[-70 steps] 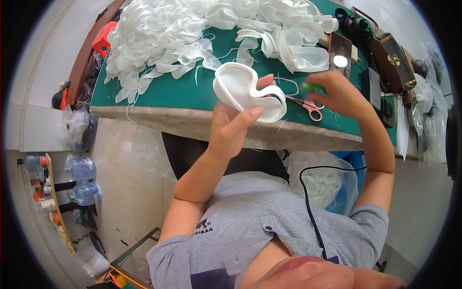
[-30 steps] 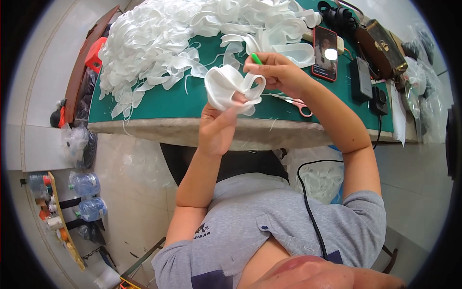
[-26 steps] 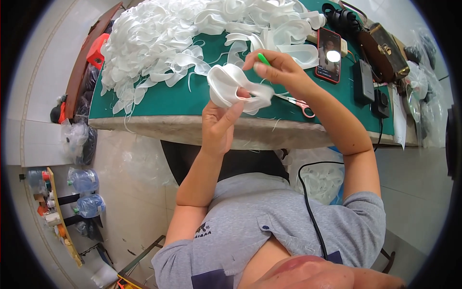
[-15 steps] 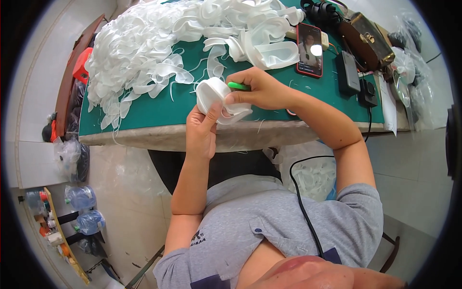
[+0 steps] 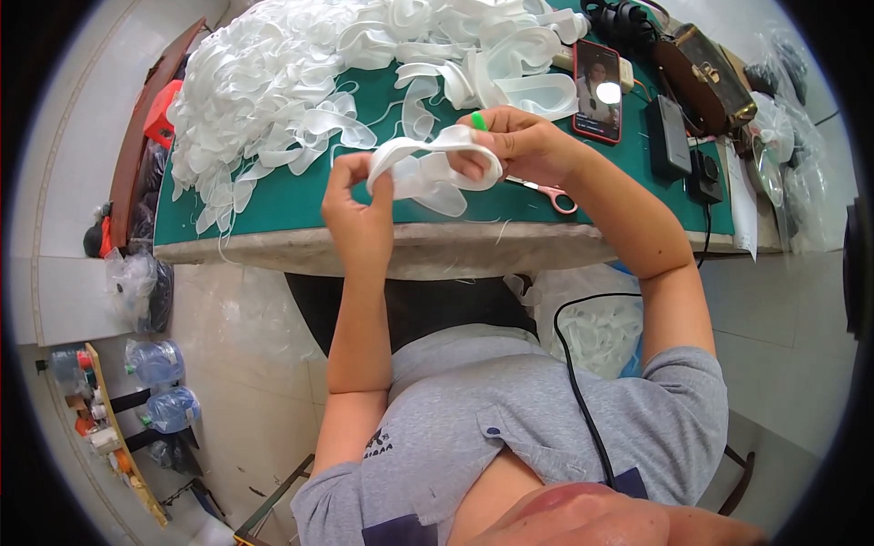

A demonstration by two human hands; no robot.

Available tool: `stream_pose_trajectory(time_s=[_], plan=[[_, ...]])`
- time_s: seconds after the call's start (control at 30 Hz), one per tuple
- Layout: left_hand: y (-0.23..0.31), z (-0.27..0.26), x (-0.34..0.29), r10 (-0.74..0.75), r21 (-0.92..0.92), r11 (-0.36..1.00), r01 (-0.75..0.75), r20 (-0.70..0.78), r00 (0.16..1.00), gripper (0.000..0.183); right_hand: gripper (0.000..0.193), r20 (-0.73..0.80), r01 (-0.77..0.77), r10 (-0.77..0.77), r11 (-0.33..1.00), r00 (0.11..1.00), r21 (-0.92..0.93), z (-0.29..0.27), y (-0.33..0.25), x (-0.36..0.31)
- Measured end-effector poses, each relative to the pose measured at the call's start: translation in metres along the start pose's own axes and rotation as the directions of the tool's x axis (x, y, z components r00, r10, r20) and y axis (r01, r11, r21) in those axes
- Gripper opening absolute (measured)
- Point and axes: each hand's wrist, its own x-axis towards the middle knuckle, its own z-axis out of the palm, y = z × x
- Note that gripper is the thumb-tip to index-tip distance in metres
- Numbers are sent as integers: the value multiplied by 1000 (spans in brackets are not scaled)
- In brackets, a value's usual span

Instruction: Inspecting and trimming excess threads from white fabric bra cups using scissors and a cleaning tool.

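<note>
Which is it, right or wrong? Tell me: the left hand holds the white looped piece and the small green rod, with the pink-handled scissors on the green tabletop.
Wrong on the small green rod: the head view shows it in the right hand. The left hand holds the white looped piece, with the pink-handled scissors on the green tabletop.

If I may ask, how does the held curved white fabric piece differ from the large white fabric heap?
The curved piece is single; the heap holds many. The left hand and right hand hold the piece; the heap lies on the green table. Both are white.
</note>
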Motion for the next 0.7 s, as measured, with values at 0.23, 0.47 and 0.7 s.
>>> stream_pose_trajectory(time_s=[0.23,0.47,0.7], plan=[[22,1,-7,-293,-703,549,452,344,892,29,33,-93,-182,169,973,981,-144,11,-3,1],[26,7,-12,-321,-646,613,456,324,890,25,38,-211,-190,163,975,964,-118,16,5,6],[30,11,-16,-242,-470,803,368,306,921,21,27,-118,-199,194,980,974,-28,17,3,4]])
